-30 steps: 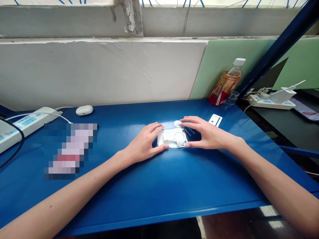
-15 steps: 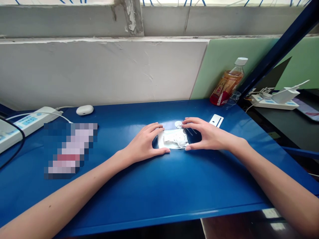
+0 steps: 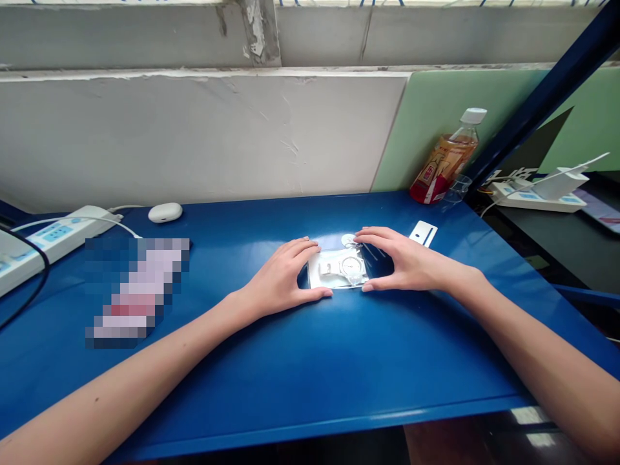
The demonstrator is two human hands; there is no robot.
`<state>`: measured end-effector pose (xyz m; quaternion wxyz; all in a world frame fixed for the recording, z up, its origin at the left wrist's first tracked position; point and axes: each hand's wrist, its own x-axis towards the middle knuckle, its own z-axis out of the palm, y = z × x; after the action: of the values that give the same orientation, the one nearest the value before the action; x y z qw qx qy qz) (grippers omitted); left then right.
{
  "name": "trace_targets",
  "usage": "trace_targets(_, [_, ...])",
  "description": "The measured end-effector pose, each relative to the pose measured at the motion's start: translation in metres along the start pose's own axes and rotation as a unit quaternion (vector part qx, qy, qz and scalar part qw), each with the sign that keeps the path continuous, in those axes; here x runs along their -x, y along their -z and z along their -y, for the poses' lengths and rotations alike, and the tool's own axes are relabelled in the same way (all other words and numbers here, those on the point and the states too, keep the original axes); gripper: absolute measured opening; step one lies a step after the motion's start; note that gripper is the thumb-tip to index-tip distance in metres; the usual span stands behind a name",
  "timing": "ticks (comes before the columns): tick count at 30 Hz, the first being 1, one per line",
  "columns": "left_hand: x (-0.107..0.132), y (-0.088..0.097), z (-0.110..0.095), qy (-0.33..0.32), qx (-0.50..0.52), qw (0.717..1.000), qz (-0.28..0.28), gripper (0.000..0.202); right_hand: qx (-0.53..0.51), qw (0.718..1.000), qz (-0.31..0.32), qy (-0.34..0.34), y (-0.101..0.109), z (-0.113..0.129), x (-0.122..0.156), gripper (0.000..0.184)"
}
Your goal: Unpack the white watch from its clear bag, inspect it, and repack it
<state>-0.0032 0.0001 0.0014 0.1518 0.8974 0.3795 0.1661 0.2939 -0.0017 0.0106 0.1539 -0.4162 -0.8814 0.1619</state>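
"Head view, from where you stand beside the desk (image 3: 310,361): where are the hands?"

"Both are on the blue desktop, near the middle. Between them lies a clear packet (image 3: 314,276), flat, with a watch-like piece (image 3: 350,265) showing through it, round dial to the right, pale band to the left."

"How open is the left hand (image 3: 285,271)?"

"Its thumb and fingers are well parted in a C around the packet's left end: fingertips by the far corner, thumb along the near edge. I can't tell whether it grips or only rests there."

"And the right hand (image 3: 404,258)?"

"Also curved and wide open. Its thumb is at the near right corner, its fingertips beside a small whitish disc (image 3: 347,240) just beyond the packet. Again, I can't tell if it has hold of anything."

"What else is close?"

"Thin pale strips (image 3: 378,250) show under the right hand's arch. Behind that hand lies a white slotted card (image 3: 423,233). Farther off, at the back right, a bottle (image 3: 442,168) of reddish-brown drink leans; far left are a white power strip (image 3: 58,227) and a small rounded white case (image 3: 165,213)."
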Motion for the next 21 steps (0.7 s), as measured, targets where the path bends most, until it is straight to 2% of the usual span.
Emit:
trace_targets(9, [0.000,-0.002,0.002,0.000,-0.007,1.000,0.005,0.084,0.022,1.000,0.007,-0.001,0.007,0.004,0.000,0.089])
trace_targets(21, [0.000,-0.003,0.001,0.018,-0.001,1.000,-0.008,0.083,-0.012,1.000,0.006,-0.011,0.007,-0.001,0.001,0.076])
